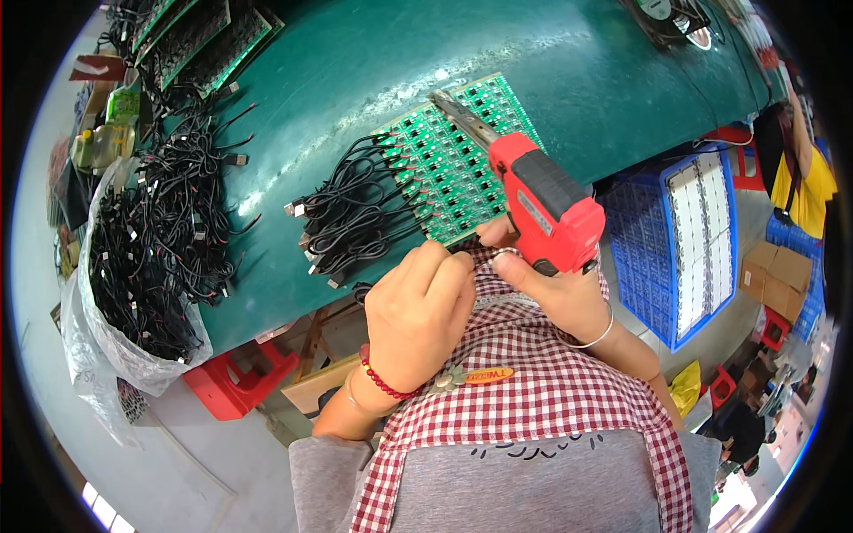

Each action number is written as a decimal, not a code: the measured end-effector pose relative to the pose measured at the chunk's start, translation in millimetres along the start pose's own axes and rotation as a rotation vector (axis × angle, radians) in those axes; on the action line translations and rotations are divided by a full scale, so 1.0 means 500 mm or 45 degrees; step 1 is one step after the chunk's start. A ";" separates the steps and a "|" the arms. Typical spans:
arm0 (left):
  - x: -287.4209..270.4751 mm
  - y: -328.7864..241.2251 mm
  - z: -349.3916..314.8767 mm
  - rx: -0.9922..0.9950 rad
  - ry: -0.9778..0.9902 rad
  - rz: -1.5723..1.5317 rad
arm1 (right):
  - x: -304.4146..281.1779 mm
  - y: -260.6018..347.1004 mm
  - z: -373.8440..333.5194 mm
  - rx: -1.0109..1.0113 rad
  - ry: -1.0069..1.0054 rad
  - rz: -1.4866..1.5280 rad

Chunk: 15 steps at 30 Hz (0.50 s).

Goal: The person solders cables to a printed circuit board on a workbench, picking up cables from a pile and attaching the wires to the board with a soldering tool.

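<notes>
A green circuit board panel (pixel 471 191) lies on the table in front of me, with rows of small dark components. Black cables (pixel 346 209) with metal plugs lie bundled at its left, their thin wire ends meeting the board's left side. My right hand (pixel 560 289) is wrapped round a red-and-black soldering gun (pixel 551 200), whose metal nose reaches over the board towards its far edge. Close by, at the board's near edge, my left hand (pixel 418 306) is closed with curled fingers; what they pinch, if anything, is hidden.
More black cables (pixel 169 231) pile up at the left, partly in a clear plastic bag (pixel 84 346). Further circuit boards (pixel 200 49) lean at the far left. A blue crate (pixel 657 253) stands beyond the table's right edge, and a red stool (pixel 235 382) below its left edge.
</notes>
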State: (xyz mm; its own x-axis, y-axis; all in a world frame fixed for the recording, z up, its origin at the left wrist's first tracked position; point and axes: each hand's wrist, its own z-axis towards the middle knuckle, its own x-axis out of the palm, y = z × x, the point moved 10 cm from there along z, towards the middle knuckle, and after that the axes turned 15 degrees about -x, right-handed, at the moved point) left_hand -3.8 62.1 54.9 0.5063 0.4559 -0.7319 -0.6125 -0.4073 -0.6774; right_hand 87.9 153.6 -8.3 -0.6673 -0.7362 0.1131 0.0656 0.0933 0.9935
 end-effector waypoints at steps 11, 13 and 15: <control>0.011 0.002 -0.014 -0.049 0.015 -0.146 | 0.027 -0.027 -0.007 0.129 0.044 0.321; 0.017 0.014 -0.016 -0.124 0.039 -0.259 | 0.026 -0.025 -0.007 0.089 -0.013 0.387; 0.022 0.031 -0.016 -0.237 0.080 -0.381 | 0.021 -0.021 -0.004 0.051 -0.068 0.453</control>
State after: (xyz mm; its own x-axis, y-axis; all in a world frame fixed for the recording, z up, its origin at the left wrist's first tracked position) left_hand -2.9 54.4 35.8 0.6867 0.5296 -0.4980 -0.3129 -0.4031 -0.8600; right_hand 81.9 143.6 -17.8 -0.6457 -0.6170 0.4499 0.2724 0.3643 0.8906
